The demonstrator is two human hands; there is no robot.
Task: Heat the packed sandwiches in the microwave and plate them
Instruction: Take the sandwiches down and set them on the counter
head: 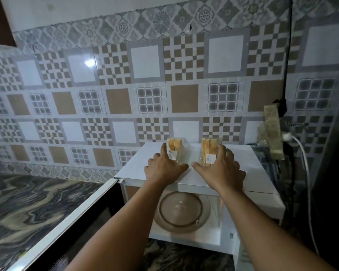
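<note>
Two clear-wrapped sandwich packs stand at the microwave [194, 173] top's rear edge, white labels unreadable: left hand [164, 167] fingers grasp the left pack [177, 148], right hand [221, 169] fingers the right pack [208, 151].

Your marbled counter [27, 202] carries the white microwave [137, 163]; two wrapped sandwiches [177, 148] [208, 153] stand on its top.

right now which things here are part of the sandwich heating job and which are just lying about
Part of the job:
- left packed sandwich, left hand on it
- right packed sandwich, right hand on it
- microwave, door open
- glass turntable inside

Lying about:
- power strip on the wall
- white cable
- marbled counter
</note>
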